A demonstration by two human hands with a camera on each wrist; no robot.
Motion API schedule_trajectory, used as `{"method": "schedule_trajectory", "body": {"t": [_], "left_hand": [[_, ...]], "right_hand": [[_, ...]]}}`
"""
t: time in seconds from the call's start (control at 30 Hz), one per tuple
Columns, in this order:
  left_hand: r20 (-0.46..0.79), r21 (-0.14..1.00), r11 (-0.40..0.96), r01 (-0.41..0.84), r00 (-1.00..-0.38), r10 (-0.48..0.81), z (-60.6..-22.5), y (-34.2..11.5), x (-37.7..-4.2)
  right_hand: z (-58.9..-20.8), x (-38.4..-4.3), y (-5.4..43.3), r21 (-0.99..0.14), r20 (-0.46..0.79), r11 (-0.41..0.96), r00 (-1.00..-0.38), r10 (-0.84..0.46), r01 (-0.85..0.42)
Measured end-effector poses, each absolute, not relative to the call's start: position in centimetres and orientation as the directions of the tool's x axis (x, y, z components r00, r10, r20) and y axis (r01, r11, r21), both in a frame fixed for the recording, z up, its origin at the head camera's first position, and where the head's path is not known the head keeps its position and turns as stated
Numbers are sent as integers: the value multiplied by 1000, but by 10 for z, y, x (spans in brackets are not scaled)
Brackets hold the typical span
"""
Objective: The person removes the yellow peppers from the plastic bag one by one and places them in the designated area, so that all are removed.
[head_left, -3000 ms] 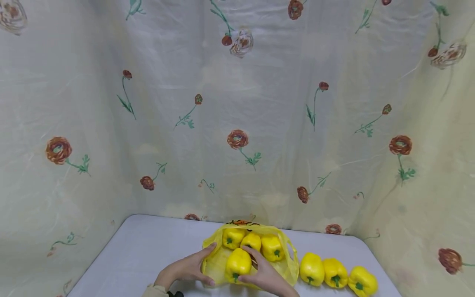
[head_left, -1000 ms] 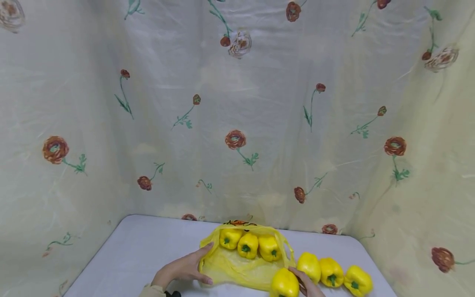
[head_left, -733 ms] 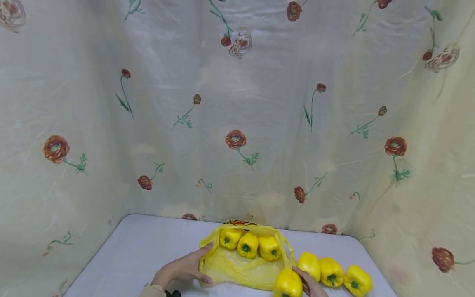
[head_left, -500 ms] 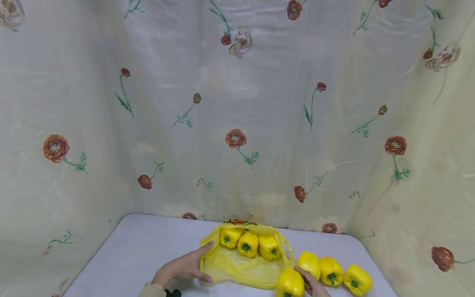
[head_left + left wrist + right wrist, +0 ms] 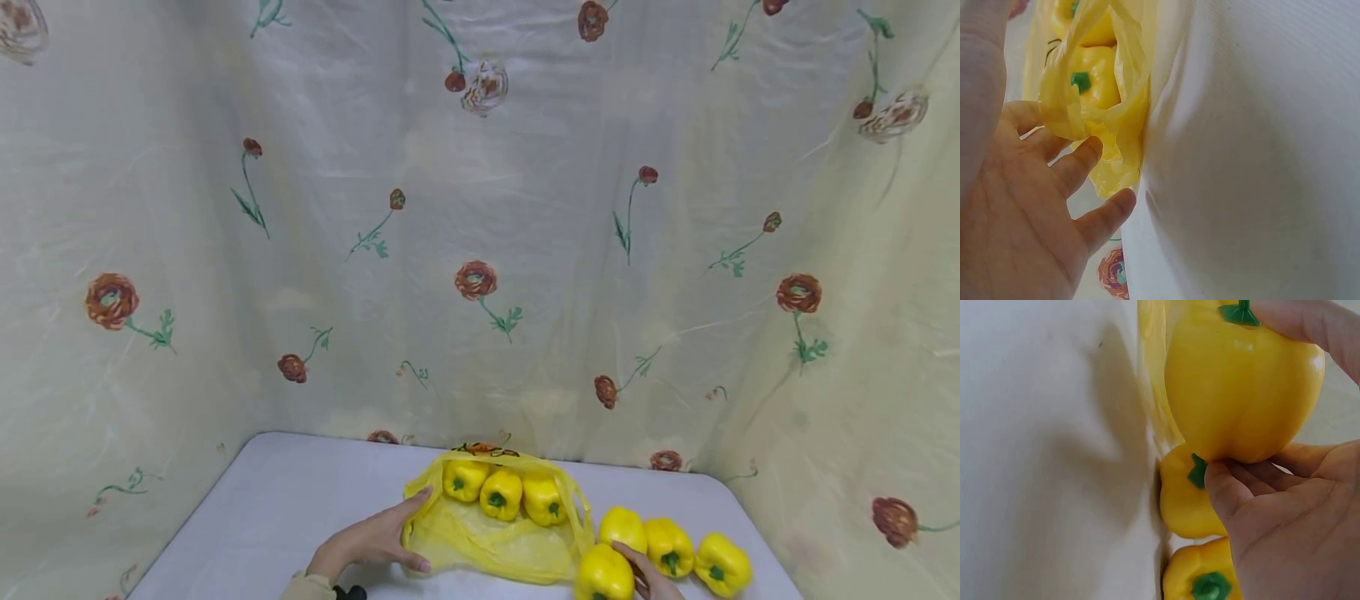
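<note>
A yellow plastic bag (image 5: 487,550) lies on the table with its mouth toward me. Three yellow bell peppers (image 5: 501,496) sit side by side inside it. My left hand (image 5: 375,537) is at the bag's left edge; in the left wrist view its fingers (image 5: 1079,165) are extended and touch the plastic. To the right of the bag mouth, my right hand (image 5: 651,577) grips a yellow bell pepper (image 5: 1241,387), thumb by the green stem and fingertips at the other end. It is held in front of the row of peppers, partly covering the nearest one (image 5: 622,528).
Two further peppers (image 5: 669,547) (image 5: 722,567) continue the row toward the table's right edge. The white table (image 5: 315,479) extends left of the bag. A flowered curtain (image 5: 480,208) hangs behind the table and along both sides.
My right hand has carried the gripped pepper from the bag's mouth out to the right, and lately a little farther right. My left hand stays at the bag's left edge.
</note>
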State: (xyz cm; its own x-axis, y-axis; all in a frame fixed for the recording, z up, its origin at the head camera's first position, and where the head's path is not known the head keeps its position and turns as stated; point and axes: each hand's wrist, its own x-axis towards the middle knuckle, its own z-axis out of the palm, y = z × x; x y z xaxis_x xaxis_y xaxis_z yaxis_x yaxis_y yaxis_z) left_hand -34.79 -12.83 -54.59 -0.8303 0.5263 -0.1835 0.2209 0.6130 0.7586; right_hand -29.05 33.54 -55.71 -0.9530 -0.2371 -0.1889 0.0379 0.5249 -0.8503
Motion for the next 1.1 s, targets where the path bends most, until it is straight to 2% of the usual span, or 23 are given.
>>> {"method": "schedule_trajectory", "body": {"t": [0.1, 0.23, 0.33, 0.43, 0.57, 0.77, 1.1], "left_hand": [[-173, 760, 607, 232, -828, 533, -546, -129, -348], [-171, 760, 607, 233, -829, 532, -546, -130, -349], [-177, 756, 614, 226, -833, 525, -546, -129, -349], [-179, 752, 619, 226, -834, 523, -546, -129, -349], [-183, 749, 623, 224, -834, 520, -546, -129, -349], [-178, 761, 610, 219, -834, 523, -546, -129, -350], [-172, 761, 606, 232, -829, 533, -547, -131, -349]], "right_hand": [[-567, -299, 347, -813, -233, 580, -943, -237, 55], [-566, -297, 353, -831, -218, 555, -940, -262, 38], [-557, -287, 348, -864, -156, 503, -965, -209, 31], [-549, -280, 345, -859, -132, 512, -975, -176, 23], [-545, -276, 346, -852, -117, 523, -974, -192, 0], [-546, -278, 346, -850, -139, 520, -987, -78, 79], [-553, -281, 348, -851, -144, 516, -988, -48, 99]]}}
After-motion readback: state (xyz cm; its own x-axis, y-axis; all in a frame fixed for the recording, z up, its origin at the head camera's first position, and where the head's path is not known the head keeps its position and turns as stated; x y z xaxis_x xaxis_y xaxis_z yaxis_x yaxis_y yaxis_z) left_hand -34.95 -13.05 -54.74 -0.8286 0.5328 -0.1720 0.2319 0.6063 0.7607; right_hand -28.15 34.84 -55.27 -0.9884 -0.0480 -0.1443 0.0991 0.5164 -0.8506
